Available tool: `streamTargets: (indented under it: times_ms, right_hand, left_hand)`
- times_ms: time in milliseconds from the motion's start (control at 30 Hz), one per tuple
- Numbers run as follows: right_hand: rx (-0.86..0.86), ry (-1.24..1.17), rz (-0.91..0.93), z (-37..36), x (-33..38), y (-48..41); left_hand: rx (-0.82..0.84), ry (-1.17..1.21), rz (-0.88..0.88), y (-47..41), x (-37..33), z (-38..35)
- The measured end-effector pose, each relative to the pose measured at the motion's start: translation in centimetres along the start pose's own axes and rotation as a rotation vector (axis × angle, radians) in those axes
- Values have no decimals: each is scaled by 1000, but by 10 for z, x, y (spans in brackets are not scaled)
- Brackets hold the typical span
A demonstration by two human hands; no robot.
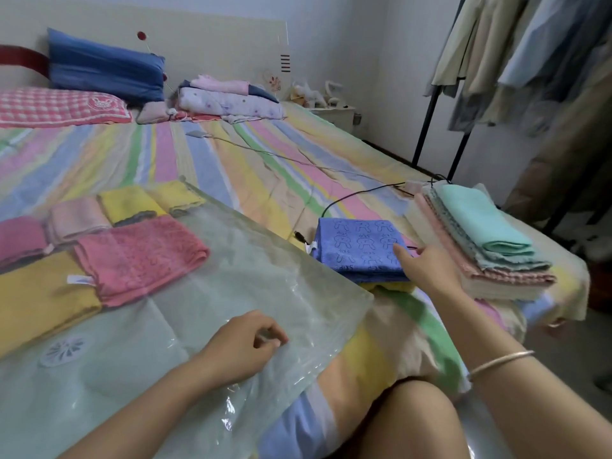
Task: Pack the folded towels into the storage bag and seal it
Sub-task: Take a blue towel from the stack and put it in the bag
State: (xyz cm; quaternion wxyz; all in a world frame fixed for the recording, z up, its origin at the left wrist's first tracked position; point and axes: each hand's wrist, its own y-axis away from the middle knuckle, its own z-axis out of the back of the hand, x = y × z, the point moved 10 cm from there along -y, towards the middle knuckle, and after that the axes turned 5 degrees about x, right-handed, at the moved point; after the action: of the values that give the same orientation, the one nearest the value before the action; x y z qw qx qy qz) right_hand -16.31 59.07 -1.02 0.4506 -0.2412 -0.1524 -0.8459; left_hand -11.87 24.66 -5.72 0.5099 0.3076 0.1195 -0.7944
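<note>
From my feed, the clear bag [265, 276] lies flat on the striped bed [231, 167], its open edge towards the person. Inside its far left part I see folded towels side by side: a pink towel [139, 256], a yellow towel [39, 293] and more behind them. The left hand [241, 346] rests on the bag's near part, fingers curled with the thumb meeting the forefinger; I cannot tell whether it pinches the film. The right hand [427, 270] lies with straight fingers on the right edge of a blue towel [357, 253], which sits just right of the bag. Beside that is a towel stack [490, 246]. A black cable [347, 197] runs behind the blue towel.
</note>
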Motion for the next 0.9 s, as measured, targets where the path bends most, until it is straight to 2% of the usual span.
streamTargets:
  times_ms: [133,233,333,400,533,600,667,767,900]
  right_hand:
    - [67,146,-6,-11,7,-12]
    - [151,150,-62,-22,3,-19]
    - [108,192,-38,-18,14,-26]
    - [95,159,-7,-17,27,-29]
    - [248,-70,-56,-31,38,-29]
    - [235,-68,-71,-23,37,-31]
    - [156,0,-34,-4,38,-33]
    - [-6,238,79,29,41,-38]
    - [-27,519,318,23,59,-36]
  left_hand:
    - [-2,33,6,-3,5,-1]
    - [-1,28,28,-4,9,-3]
    - [-4,12,44,-4,10,-5]
    - [-8,16,49,-5,11,-5]
    - [-8,33,59,-5,13,-5]
    - [-10,49,55,-5,14,-6]
    - [-8,72,47,-4,15,-6]
    - [-5,85,51,-5,16,-6]
    - [-16,50,76,-8,17,-5]
